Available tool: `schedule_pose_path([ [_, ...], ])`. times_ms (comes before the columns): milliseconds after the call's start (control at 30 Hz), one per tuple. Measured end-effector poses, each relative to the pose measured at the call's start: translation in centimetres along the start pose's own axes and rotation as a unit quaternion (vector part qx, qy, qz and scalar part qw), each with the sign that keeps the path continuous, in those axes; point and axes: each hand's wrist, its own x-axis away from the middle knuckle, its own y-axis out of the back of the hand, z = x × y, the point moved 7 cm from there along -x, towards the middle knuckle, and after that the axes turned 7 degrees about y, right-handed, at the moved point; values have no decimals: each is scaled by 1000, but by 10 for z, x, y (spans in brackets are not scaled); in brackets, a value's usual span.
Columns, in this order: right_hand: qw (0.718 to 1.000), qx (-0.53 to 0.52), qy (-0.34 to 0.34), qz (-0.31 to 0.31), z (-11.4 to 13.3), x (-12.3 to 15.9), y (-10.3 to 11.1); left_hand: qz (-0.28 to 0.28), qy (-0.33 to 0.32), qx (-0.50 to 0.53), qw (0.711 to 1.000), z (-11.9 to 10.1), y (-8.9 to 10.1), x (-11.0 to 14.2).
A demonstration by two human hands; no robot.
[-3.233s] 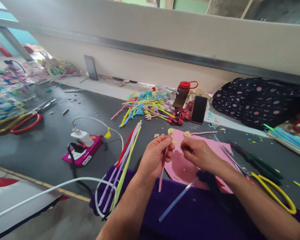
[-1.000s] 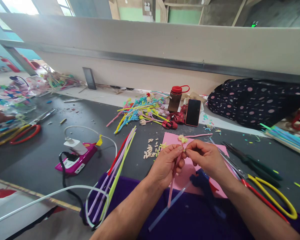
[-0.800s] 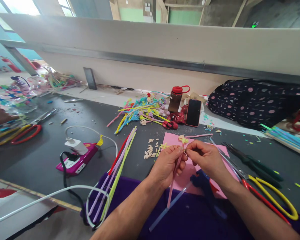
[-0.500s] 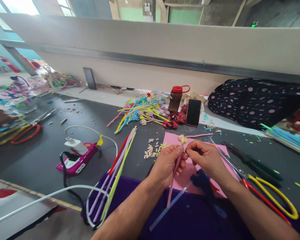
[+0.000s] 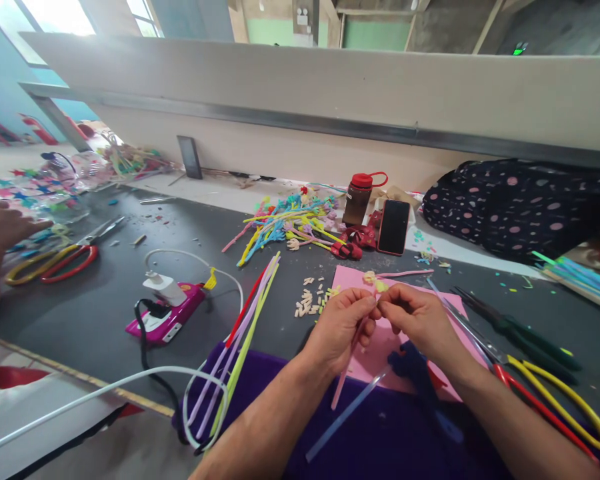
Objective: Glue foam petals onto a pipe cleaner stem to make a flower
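Above a pink sheet (image 5: 347,280), my left hand (image 5: 343,323) is closed around a pink stem (image 5: 339,393) that looks like a pipe cleaner and hangs down below the palm. My right hand (image 5: 413,313) pinches at the upper end of this stem, its fingertips meeting those of my left hand; the small piece between them is mostly hidden. Just beyond the fingers shows a pale yellow flower shape (image 5: 369,276), with another pink stem (image 5: 407,273) lying beside it. Under my right wrist is a dark blue tool (image 5: 414,367), perhaps a glue gun, near a translucent stick (image 5: 345,420).
Small cut pieces (image 5: 307,300) lie left of the sheet. To the right are scissors (image 5: 555,393) and dark-handled pliers (image 5: 515,330). A phone (image 5: 393,227), a bottle (image 5: 357,200) and coloured stems (image 5: 280,227) stand or lie behind. Another person's hand (image 5: 3,227) is near scissors (image 5: 55,260) at left.
The whole view has shifted slightly, so things sit a little farther right. My hands stay together on the pink stem. The other person's hand at left has risen and spread.
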Motion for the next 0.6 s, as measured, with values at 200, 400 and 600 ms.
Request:
schedule_pose_path([
  [200, 1000, 9, 5, -20, 0, 1, 3, -10, -1, 10, 1000, 2, 3, -2],
  [400, 1000, 11, -2, -18, 0, 3, 2, 0, -7, 28, 1000, 0, 2, -1],
  [600, 1000, -4, -2, -21, -1, 3, 1, 8, -2, 16, 1000, 2, 1, -1],
])
